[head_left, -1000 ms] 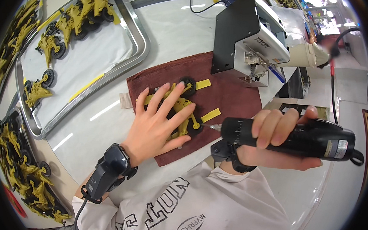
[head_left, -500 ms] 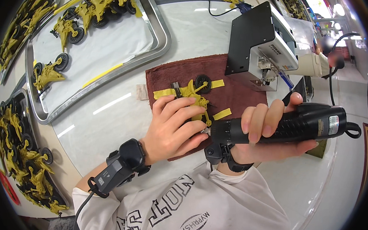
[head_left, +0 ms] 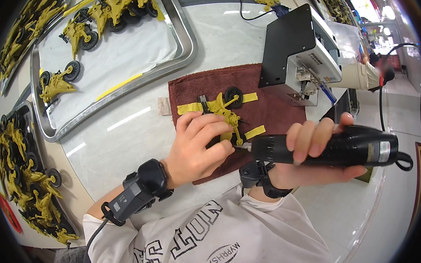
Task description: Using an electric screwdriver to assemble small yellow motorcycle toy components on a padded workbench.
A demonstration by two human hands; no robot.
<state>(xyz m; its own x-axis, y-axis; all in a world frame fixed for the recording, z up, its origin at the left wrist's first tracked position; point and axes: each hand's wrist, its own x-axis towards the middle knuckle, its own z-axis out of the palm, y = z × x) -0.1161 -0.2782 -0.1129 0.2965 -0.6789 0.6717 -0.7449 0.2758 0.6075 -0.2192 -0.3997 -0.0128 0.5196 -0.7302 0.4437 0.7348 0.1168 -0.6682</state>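
A yellow toy motorcycle (head_left: 228, 114) with black wheels lies on a brown-red towel (head_left: 277, 94), between strips of yellow tape. My left hand (head_left: 192, 149) is closed on its near side, fingers bent over the body and hiding part of it and of one wheel. In my right hand (head_left: 311, 144) is a black electric screwdriver (head_left: 352, 148), held level with its bit pointing left at the toy's near end. The bit's tip is beside my left fingertips; whether it touches the toy I cannot tell.
A black and white power unit (head_left: 292, 56) stands at the towel's far right corner. Far left, a metal tray (head_left: 118, 91) lined with white paper bears several yellow toy motorcycles. Another tray (head_left: 67, 220) at the left edge is heaped with them. A cable (head_left: 380, 98) hangs at the right.
My right hand and the screwdriver have shifted slightly right, drawing the bit back from the toy's near end. My left fingers have curled in more. The toy stays on the towel.
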